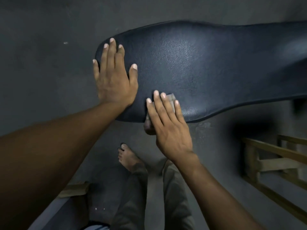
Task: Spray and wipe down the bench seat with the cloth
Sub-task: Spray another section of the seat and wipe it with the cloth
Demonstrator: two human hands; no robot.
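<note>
The bench seat (191,63) is a long pad of dark blue leather-like material, running from the middle of the view out to the right. My left hand (114,77) lies flat on its left end, fingers spread, holding nothing. My right hand (167,125) presses a small grey cloth (172,98) onto the seat's near edge. Most of the cloth is hidden under the palm and fingers; a corner shows past the fingertips and a fold hangs below the edge. No spray bottle is in view.
A grey concrete floor (41,55) surrounds the bench. My bare foot (127,158) and trouser legs are below the seat. A wooden frame (272,165) stands at the right. A cardboard piece (74,190) lies at the lower left.
</note>
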